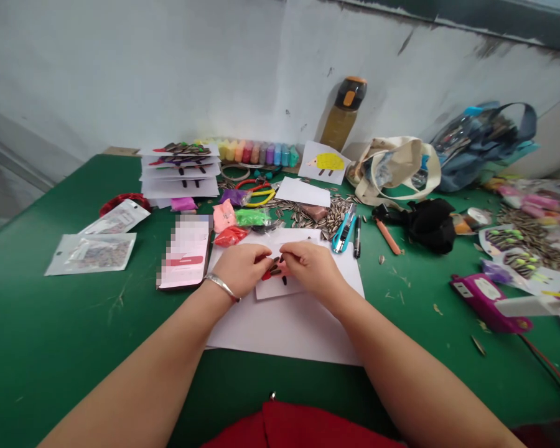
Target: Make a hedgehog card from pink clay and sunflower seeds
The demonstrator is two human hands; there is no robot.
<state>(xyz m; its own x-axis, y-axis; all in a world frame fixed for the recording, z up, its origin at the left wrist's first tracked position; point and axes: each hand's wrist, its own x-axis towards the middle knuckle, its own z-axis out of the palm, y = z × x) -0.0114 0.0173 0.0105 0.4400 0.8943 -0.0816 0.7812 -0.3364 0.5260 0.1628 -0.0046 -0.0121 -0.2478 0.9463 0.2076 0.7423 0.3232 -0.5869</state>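
A small white card (270, 291) with pink clay, a bit of red clay and several dark sunflower seeds on it lies on larger white sheets (287, 330). My left hand (242, 267), with a silver bangle at its wrist, is closed at the card's left side. Its fingertips touch the red clay and seeds; whether they hold anything is hidden. From the right, my right hand (312, 269) comes over the card in a pinch. A dark sunflower seed (281, 257) shows at its fingertips, just above the pink clay.
A phone (185, 252) lies left of the sheets. Behind are clay packets (252, 217), loose sunflower seeds (303, 214), a blue utility knife (344, 230) and a black marker (357, 238). Stacked cards (180, 180) and a bottle (343, 115) stand by the wall; a magenta glue gun (488, 305) lies right.
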